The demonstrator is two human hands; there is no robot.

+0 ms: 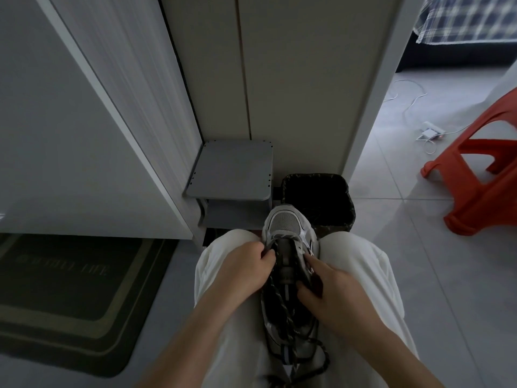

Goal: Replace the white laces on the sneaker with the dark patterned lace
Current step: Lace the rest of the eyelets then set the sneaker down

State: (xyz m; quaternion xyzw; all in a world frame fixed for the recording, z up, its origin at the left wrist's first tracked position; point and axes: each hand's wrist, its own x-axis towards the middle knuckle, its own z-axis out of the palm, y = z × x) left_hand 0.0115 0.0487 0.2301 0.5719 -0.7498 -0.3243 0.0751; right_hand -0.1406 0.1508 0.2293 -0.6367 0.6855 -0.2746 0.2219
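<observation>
Pale tiled floor (405,219), white cabinet doors (293,79) up ahead, dim light, and here is the sneaker (285,222), wedged toe-forward between the knees of a seated person in white trousers (361,270). The dark patterned lace (282,312) makes one bar across the eyelets nearest the toe. The rest lies in loose coils over the sneaker's opening and heel and trails off toward the person.

The left hand (243,267) is at the sneaker's left eyelet row, thumb and forefinger pinching the lace tight, the other fingers curled in. The right hand (333,287) grips the sneaker's right side, fingers curled over the eyelet flap and thumb tucked against the tongue.

Just beyond the sneaker's toe sits a dark wastebasket (310,176), with a small grey shelf unit (232,169) beside it, ahead and left of the sneaker. Left of the sneaker lies a dark doormat (64,298). Well off to the sneaker's right stands an orange plastic stool (481,186). Farther beyond the sneaker on that side are a white power strip (430,131) with cables and some plaid bedding (470,18).
</observation>
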